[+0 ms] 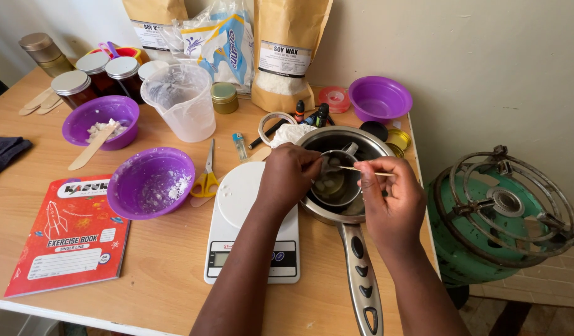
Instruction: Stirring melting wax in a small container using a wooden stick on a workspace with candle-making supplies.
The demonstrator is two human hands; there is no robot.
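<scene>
A steel saucepan (368, 140) with a long black-and-silver handle sits at the table's right side. Inside it stands a small metal cup (334, 184) holding pale lumps in liquid. My left hand (289, 173) grips the rim of that cup from the left. My right hand (389, 193) pinches a thin wooden stick (361, 170) that points leftward over the cup. A white kitchen scale (249, 211) lies under my left forearm.
Three purple bowls (151, 182), a clear measuring jug (180, 99), yellow scissors (207, 176), lidded jars (75, 87), brown wax bags (287, 50) and a red exercise book (69, 233) crowd the wooden table. A green stove (504, 218) stands to the right, off the table.
</scene>
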